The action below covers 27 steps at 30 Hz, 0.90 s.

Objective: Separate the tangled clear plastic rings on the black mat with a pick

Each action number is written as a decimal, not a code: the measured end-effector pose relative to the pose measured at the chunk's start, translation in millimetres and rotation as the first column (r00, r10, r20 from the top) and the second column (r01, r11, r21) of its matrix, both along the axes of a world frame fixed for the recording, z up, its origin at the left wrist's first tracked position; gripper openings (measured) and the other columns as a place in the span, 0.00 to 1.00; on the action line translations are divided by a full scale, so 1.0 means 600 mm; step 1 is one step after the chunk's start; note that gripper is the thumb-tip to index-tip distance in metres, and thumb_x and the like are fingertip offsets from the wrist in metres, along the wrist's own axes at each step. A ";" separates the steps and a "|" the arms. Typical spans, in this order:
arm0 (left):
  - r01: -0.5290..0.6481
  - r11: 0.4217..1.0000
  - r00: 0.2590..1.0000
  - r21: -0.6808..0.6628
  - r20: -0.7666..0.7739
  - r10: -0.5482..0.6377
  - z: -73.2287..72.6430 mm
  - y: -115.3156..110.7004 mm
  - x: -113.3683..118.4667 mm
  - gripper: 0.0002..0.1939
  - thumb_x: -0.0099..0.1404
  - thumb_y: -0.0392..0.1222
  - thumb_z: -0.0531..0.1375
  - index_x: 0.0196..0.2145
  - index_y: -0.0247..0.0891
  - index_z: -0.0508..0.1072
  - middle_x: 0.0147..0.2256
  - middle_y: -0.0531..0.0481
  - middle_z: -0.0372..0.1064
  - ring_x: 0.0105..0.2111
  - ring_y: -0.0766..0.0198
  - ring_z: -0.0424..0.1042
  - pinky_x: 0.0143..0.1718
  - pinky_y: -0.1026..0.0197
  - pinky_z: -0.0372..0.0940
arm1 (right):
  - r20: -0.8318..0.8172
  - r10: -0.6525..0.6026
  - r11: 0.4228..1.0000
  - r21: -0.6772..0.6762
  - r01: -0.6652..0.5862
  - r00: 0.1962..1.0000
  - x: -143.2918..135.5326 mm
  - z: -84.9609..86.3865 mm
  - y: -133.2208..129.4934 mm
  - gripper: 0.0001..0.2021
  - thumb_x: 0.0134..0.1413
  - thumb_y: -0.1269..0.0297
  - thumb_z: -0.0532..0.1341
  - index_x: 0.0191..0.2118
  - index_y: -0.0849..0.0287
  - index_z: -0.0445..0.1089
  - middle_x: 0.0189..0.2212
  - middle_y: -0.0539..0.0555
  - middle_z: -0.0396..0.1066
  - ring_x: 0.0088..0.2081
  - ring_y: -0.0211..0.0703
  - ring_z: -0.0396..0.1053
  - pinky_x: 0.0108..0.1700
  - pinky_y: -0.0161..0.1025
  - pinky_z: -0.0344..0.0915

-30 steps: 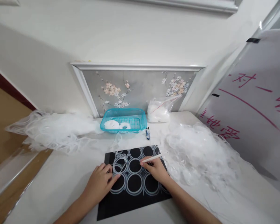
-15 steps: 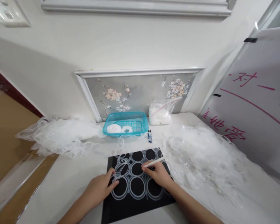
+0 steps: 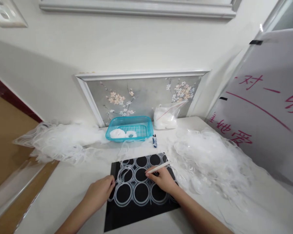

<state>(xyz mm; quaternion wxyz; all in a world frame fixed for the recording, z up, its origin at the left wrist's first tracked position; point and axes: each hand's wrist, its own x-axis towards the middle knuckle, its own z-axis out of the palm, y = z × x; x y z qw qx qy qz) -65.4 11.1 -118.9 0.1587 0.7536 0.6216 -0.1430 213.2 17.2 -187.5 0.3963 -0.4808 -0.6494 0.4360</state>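
So, clock face centred on the black sheet [image 3: 141,216], 12 being the far side: the sheet's laid flat on the white table [image 3: 63,182], covered in rows of pale rings [image 3: 141,203]. A slim white stick [image 3: 161,166] is gripped pen-style in the right hand [image 3: 161,178], which is held over the sheet around 2 o'clock, the stick's free end aimed up and right. Whether the sheet is touched by its lower end can't be told, since that's covered by the fingertips.

The left hand [image 3: 100,191] is set at 9 o'clock, right by the sheet's edge, fingers curled in. Whether anything's pinched there honestly can't be made out. Some loose clear strands [image 3: 123,148] are looped over the rings at 10.

Around it: a turquoise basket [image 3: 127,140] is parked near 12 with white rolls [image 3: 117,133] in it, a clear bag of white stuff [image 3: 165,120] is stood just right of that, and white fluffy heaps are piled at 10 [image 3: 65,139] and 2 [image 3: 210,156].
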 end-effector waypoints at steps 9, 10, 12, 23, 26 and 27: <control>-0.123 0.992 0.946 0.039 -0.299 0.129 0.065 -0.011 -0.069 0.17 0.67 0.40 0.48 0.46 0.32 0.73 0.46 0.34 0.72 0.48 0.41 0.72 0.42 0.45 0.64 | 0.015 0.017 1.000 0.019 -0.017 1.000 0.002 -0.002 -0.003 0.08 0.56 0.61 0.63 0.34 0.56 0.78 0.36 0.55 0.80 0.41 0.50 0.76 0.46 0.44 0.68; -0.086 0.993 0.965 0.077 -0.240 0.102 0.061 -0.013 -0.064 0.18 0.69 0.40 0.47 0.49 0.34 0.71 0.49 0.35 0.71 0.50 0.43 0.70 0.44 0.45 0.65 | 0.016 0.018 1.000 0.020 -0.018 1.000 0.002 -0.003 -0.003 0.07 0.56 0.61 0.63 0.34 0.56 0.78 0.36 0.55 0.80 0.41 0.50 0.76 0.46 0.44 0.68; 0.017 0.987 0.999 0.158 -0.050 -0.009 0.042 -0.013 -0.038 0.19 0.71 0.42 0.46 0.54 0.37 0.68 0.54 0.39 0.67 0.54 0.48 0.67 0.47 0.49 0.65 | 0.020 0.013 1.000 0.019 -0.013 1.000 0.002 -0.004 -0.004 0.07 0.56 0.61 0.63 0.34 0.56 0.78 0.37 0.55 0.80 0.41 0.50 0.76 0.46 0.44 0.68; 0.003 0.985 0.806 0.175 0.582 -0.106 -0.071 0.030 0.091 0.08 0.64 0.41 0.52 0.29 0.38 0.66 0.41 0.42 0.67 0.42 0.52 0.69 0.47 0.48 0.62 | 0.009 0.000 1.000 -0.008 0.000 1.000 0.004 0.001 -0.003 0.08 0.56 0.60 0.64 0.36 0.57 0.78 0.37 0.56 0.80 0.41 0.51 0.76 0.45 0.44 0.69; -0.040 0.994 0.753 0.103 0.657 -0.038 -0.067 0.032 0.075 0.11 0.66 0.46 0.50 0.30 0.39 0.64 0.37 0.46 0.68 0.37 0.56 0.70 0.43 0.52 0.64 | 0.004 -0.001 1.000 -0.013 0.001 1.000 0.004 0.001 -0.003 0.08 0.56 0.60 0.64 0.36 0.57 0.78 0.37 0.56 0.80 0.42 0.51 0.76 0.46 0.45 0.69; -0.058 0.997 0.724 0.058 0.690 0.002 -0.066 0.033 0.067 0.12 0.67 0.48 0.49 0.31 0.40 0.64 0.35 0.47 0.69 0.35 0.58 0.70 0.41 0.54 0.65 | 0.008 -0.002 1.000 -0.016 0.002 1.000 0.005 0.000 -0.003 0.08 0.56 0.60 0.64 0.35 0.57 0.78 0.37 0.56 0.80 0.42 0.51 0.76 0.46 0.45 0.69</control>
